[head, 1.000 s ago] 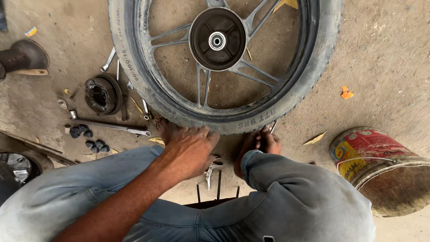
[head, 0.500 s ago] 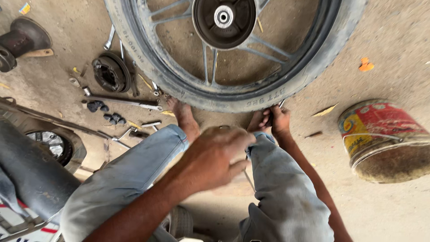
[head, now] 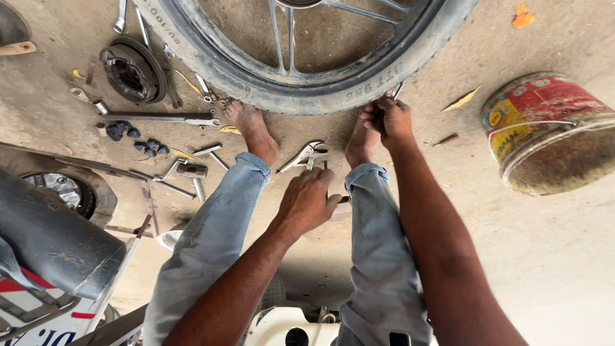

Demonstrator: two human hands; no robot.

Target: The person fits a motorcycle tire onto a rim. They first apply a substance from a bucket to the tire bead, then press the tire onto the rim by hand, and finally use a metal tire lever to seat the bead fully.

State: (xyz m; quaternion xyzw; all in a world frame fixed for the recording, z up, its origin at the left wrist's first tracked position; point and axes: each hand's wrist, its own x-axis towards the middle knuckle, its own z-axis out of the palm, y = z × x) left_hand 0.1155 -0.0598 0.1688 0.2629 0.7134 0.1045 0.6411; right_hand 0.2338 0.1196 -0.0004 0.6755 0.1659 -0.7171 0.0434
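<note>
Open concrete floor [head: 551, 256] on the right, blocked only by the tipped red-and-yellow tin can [head: 551, 131] near the tire [head: 307, 90]. Between the two bare feet a narrow gap holds locking pliers [head: 302, 157], with the left hand [head: 307, 202] just behind them. Left side is crowded: brake drum [head: 133, 69], wrenches [head: 163, 118], small black parts [head: 134, 140] and a motorcycle body [head: 51, 237] leave little passage.

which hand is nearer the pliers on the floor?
Left. The left hand hovers just below the pliers, between the legs. The right hand is off to their right, up at the tyre edge.
</note>
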